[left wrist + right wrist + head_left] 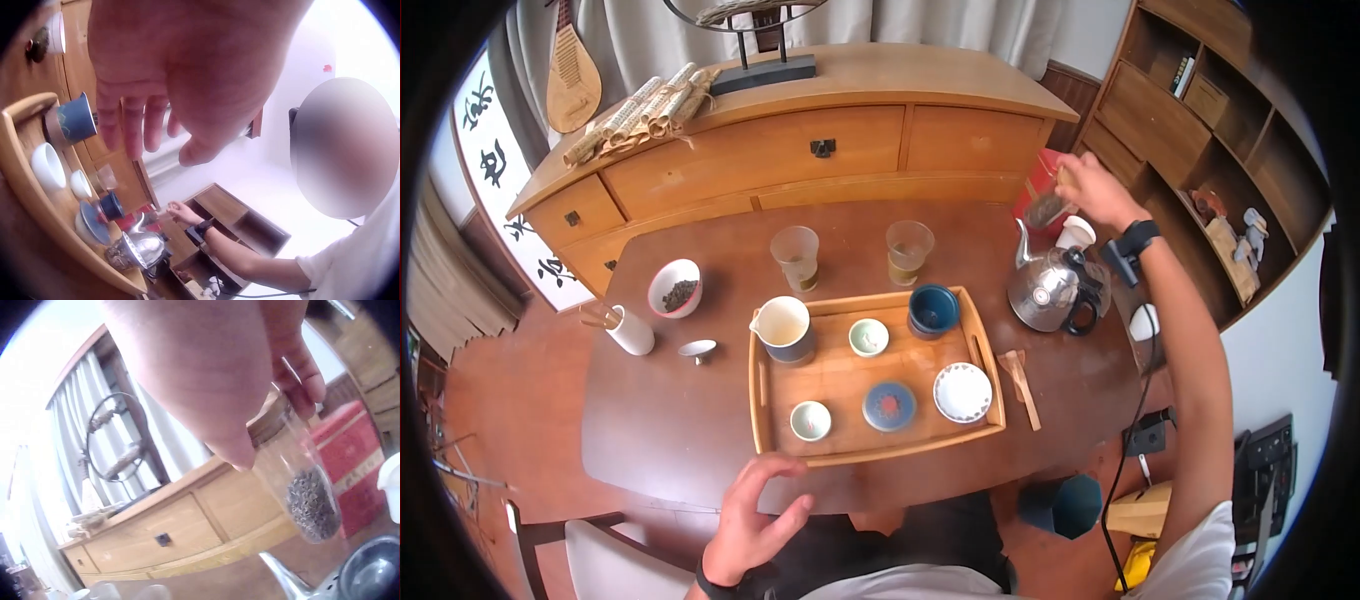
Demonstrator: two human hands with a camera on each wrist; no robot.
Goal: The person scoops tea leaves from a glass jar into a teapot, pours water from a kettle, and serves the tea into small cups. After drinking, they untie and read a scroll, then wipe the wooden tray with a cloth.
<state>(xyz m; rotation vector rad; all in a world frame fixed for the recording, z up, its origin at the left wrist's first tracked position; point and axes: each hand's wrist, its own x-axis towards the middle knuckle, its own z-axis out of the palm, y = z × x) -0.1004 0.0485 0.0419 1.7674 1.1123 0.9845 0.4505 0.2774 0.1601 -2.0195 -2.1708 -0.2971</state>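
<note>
My right hand (1097,190) grips a glass jar (1048,208) by its top, above the table's back right, beside a red box (1040,178). In the right wrist view the jar (300,487) hangs tilted with dark dried leaves in its lower part, the hand (206,375) around its lid. A steel kettle (1048,290) stands just below it. My left hand (752,520) hovers at the near edge of the wooden tray (878,455), fingers relaxed and holding nothing. On the tray are a pitcher (784,328), small cups (868,338), a blue cup (934,311) and a patterned white dish (962,392).
A bowl of dark leaves (675,289), a white holder (632,332) and a small strainer-like piece (698,349) stand left of the tray. Two clear glasses (796,258) stand behind it, wooden tongs (1022,388) to its right. A bin (1062,505) sits below the table's right edge.
</note>
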